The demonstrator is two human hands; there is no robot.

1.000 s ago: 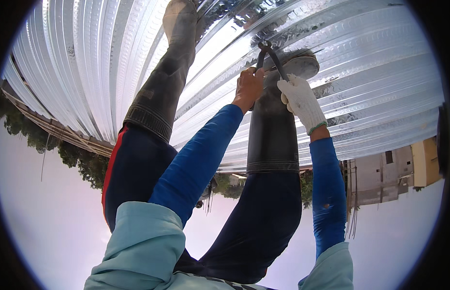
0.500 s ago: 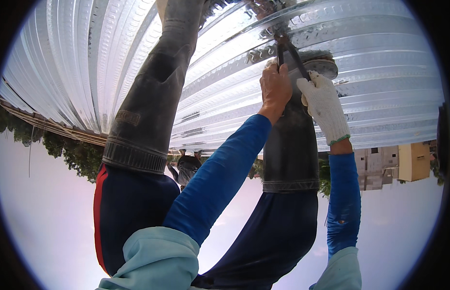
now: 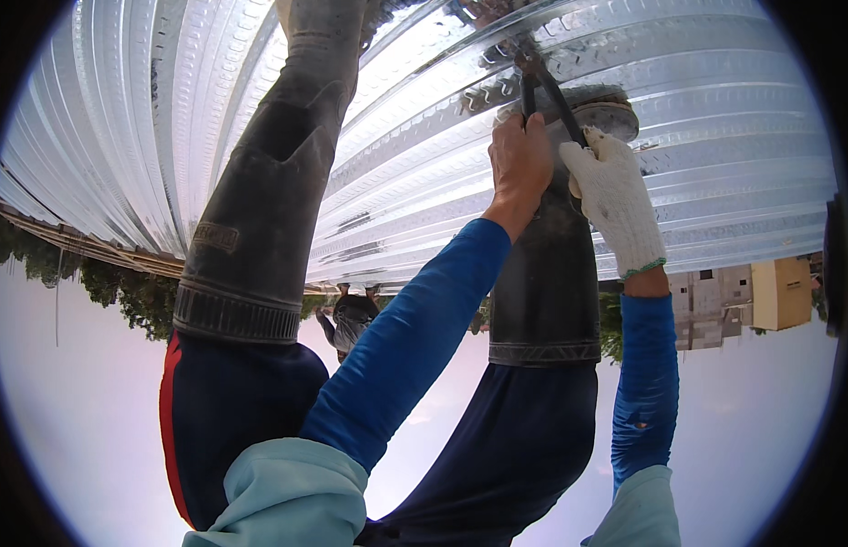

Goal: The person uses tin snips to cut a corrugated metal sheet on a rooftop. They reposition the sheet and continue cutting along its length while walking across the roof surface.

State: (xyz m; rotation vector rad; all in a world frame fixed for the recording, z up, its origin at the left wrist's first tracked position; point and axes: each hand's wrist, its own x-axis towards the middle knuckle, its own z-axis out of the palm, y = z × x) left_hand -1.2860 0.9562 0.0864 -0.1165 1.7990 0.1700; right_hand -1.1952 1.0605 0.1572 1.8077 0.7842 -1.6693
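Note:
My bare left hand [image 3: 519,159] and my white-gloved right hand [image 3: 615,205] reach up in the picture to a pair of black-handled pincers [image 3: 544,89]. Each hand closes on one handle. The jaws touch the ribbed silver metal decking [image 3: 715,137] beside my right rubber boot [image 3: 544,273]. What the jaws bite on is too small to tell. Both forearms wear blue sleeves. My left boot [image 3: 260,210] stands on the decking further left.
The decking fills the upper half of the view, seen upside down between my legs in dark trousers. Another person [image 3: 351,314] shows small beyond the deck's edge. Trees [image 3: 123,292] and buildings [image 3: 761,296] line the horizon against pale sky.
The view has moved closer to the boots and the hands, which now sit larger and further right. Both hands have stayed on the pincers at the same spot on the decking.

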